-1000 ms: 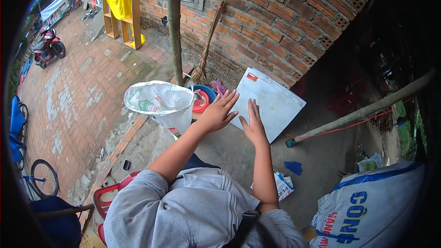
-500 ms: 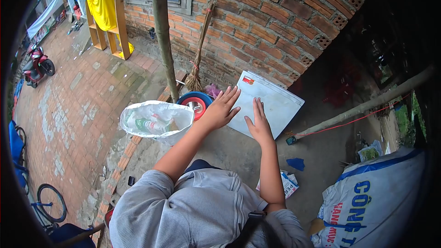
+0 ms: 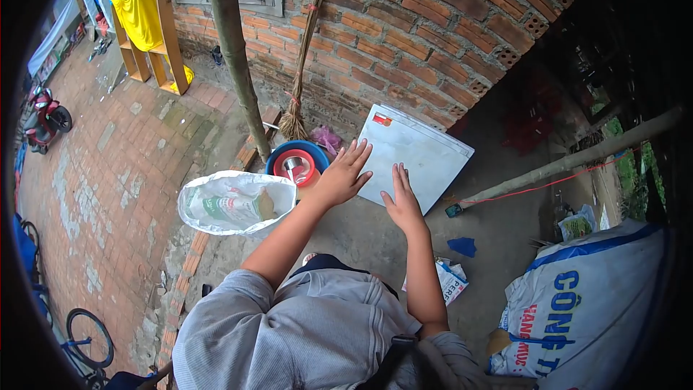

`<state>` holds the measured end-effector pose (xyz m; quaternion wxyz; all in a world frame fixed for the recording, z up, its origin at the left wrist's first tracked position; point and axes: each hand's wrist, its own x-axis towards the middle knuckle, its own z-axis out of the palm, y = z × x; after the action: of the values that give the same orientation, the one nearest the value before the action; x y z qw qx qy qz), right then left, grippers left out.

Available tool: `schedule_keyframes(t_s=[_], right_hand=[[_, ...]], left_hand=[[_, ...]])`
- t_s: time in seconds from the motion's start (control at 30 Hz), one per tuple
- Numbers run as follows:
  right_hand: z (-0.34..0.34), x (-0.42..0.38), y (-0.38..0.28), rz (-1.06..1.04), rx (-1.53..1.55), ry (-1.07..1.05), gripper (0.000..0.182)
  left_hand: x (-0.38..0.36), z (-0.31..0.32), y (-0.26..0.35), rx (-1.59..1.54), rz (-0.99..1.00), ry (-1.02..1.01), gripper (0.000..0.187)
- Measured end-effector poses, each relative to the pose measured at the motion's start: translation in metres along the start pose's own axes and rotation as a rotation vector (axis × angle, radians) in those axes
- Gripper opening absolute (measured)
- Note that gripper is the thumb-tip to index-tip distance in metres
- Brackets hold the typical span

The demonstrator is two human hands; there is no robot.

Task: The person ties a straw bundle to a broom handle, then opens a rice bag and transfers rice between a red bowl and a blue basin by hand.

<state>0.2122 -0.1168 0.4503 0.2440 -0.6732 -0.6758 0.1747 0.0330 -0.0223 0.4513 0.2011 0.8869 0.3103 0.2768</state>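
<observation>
My left hand is held out in the air with its fingers stretched, nearest to the white flat-topped box and the blue basin. To its right, my right hand appears over the lower part of the box, fingers straight and thumb apart. Neither hand holds anything. The box has a small red sticker near its upper left corner. A blue basin with a red bowl and a metal cup in it is beyond my left hand. An open white sack lies left of my left forearm.
A wooden pole and a straw broom stand by the brick wall. A slanted pole with red string is at right, above a large printed sack. A blue scrap and papers lie on the floor.
The view has shifted slightly, so the surroundings sit farther left. The basin, red bowl and metal cup show more fully. Both hands remain outstretched in nearly the same pose.
</observation>
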Motion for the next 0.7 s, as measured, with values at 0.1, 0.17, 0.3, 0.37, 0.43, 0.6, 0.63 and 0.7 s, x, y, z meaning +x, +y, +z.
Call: schedule_keyframes(t_s=[0.1, 0.17, 0.3, 0.37, 0.43, 0.6, 0.63, 0.7], right_hand=[[-0.001, 0.0, 0.02, 0.0, -0.017, -0.024, 0.07], [-0.003, -0.001, 0.038, 0.025, -0.032, -0.053, 0.071], [-0.007, -0.004, 0.081, 0.091, -0.055, -0.136, 0.073], [-0.014, -0.008, 0.099, 0.073, -0.051, -0.188, 0.073], [-0.019, -0.011, 0.12, 0.054, -0.036, -0.246, 0.074], [-0.046, -0.008, 0.158, -0.002, -0.023, -0.313, 0.072], [-0.049, -0.005, 0.164, -0.027, -0.002, -0.291, 0.072], [-0.055, 0.001, 0.172, -0.058, 0.044, -0.255, 0.07]], left_hand=[[0.007, 0.008, 0.003, 0.005, -0.028, 0.01, 0.057], [0.01, 0.013, 0.006, 0.044, -0.061, 0.04, 0.058], [0.012, 0.023, 0.013, 0.103, -0.124, 0.077, 0.058], [0.01, 0.029, 0.021, 0.098, -0.179, 0.101, 0.058], [0.003, 0.035, 0.028, 0.115, -0.219, 0.142, 0.058], [-0.02, 0.041, 0.059, 0.2, -0.369, 0.197, 0.058], [-0.028, 0.042, 0.063, 0.225, -0.41, 0.211, 0.058], [-0.045, 0.045, 0.069, 0.285, -0.492, 0.228, 0.058]])
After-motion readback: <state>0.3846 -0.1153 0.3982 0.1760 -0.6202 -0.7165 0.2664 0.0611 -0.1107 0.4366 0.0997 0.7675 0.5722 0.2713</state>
